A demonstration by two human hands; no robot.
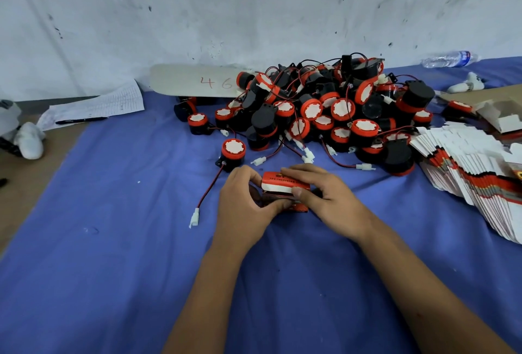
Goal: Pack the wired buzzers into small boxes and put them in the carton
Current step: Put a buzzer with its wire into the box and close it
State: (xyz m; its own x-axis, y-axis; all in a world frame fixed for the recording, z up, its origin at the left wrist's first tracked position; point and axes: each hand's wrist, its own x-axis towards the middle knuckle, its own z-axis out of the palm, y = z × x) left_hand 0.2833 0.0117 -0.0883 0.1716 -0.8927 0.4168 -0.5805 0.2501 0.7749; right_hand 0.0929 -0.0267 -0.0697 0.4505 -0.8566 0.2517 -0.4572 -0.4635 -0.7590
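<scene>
A: State the materials on the surface.

B: A blue cloth (113, 240) covers the surface, soft and lightly creased. A heap of buzzers (319, 111) lies at the far middle: round black plastic bodies with red rims and white faces, trailing thin red-and-black wires that end in white plugs. One single buzzer (232, 153) sits apart at the heap's near left edge, its wire running toward the camera.

A: And the task item?

B: A small box (285, 185) of red and white card, rectangular, sits on the cloth at the centre, just in front of the heap. Its upper flap is not fully flat.

A: State of each grip.

B: The left hand (244, 201) grasps the box's left end, fingers curled over it. The right hand (327, 192) grasps the right end, fingers over the top, thumb on the near face.

A: Edges and free room?

B: A fanned stack of flat boxes (474, 175), white with red and black bands, lies close on the right. Bare cloth extends to the left and near sides. A pale board (195, 81) marked in red leans at the wall; a sheet of paper (99, 105) with a pen (82, 120) lies far left, a clear bottle (449, 59) far right.
</scene>
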